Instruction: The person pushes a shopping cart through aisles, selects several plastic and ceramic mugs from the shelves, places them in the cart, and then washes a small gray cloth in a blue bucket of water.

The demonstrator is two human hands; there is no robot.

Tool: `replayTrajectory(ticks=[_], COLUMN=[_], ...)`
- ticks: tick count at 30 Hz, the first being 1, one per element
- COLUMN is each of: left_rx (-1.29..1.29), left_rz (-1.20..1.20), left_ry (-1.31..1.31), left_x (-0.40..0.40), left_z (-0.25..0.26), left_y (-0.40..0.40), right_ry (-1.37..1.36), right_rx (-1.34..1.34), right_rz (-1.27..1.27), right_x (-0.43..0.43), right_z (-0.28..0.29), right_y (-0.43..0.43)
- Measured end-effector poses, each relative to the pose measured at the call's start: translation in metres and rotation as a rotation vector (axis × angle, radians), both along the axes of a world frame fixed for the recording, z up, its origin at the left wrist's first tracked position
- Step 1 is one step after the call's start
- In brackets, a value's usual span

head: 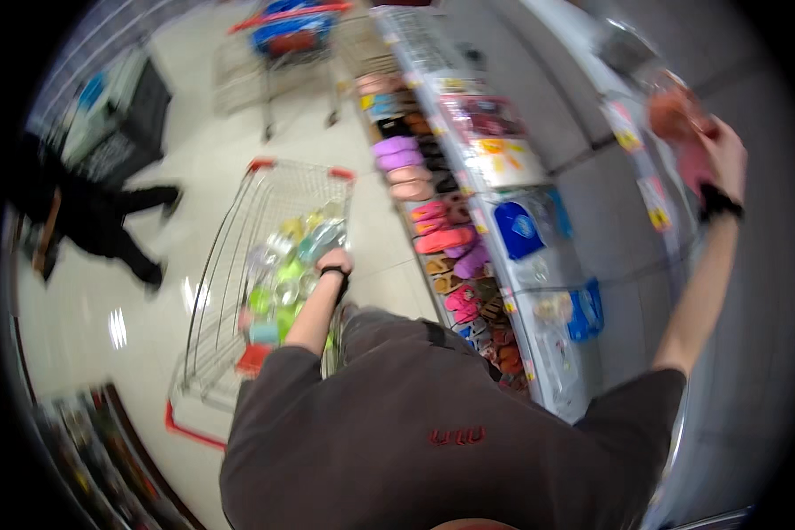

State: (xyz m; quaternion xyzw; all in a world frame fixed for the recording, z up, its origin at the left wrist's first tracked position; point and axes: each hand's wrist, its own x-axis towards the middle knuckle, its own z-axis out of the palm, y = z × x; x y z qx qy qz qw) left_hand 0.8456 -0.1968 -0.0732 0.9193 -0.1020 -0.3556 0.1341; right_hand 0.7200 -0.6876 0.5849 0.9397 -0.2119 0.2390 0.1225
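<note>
My left hand [335,261] is closed over the near side of a wire shopping cart [202,311]. A clear teal plastic package [321,240] extends from its fingers; blur hides the exact grip. Below it in the cart lie several green and clear plastic items [285,281] and a red item [254,358]. Out to the far right, my right hand [727,156] is raised before a grey shelf panel, gripping a packaged orange-brown item [677,114]. A dark band circles each wrist.
Shelving [503,265] on my right carries packaged goods, including a blue packet [518,230]. Rows of colourful slippers [407,182] line its lower level. Another cart [295,40] stands ahead. A person in dark clothes [99,212] and a grey bin-like container [122,112] are at left.
</note>
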Motion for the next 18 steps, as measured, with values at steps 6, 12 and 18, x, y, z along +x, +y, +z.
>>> replayTrajectory(ticks=[6, 12, 18], left_rx=[0.048, 0.109, 0.164], left_rz=[0.062, 0.121, 0.175], left_ry=[-0.006, -0.070, -0.063], left_x=[-0.009, -0.019, -0.031], left_z=[0.017, 0.035, 0.027], left_y=[-0.018, -0.017, -0.039], right_ry=[-0.085, 0.202, 0.621], right_rx=[0.107, 0.478, 0.572], right_rz=[0.364, 0.845, 0.967], right_x=[-0.009, 0.099, 0.218], right_z=[-0.012, -0.158, -0.391], right_y=[0.114, 0.276, 0.369])
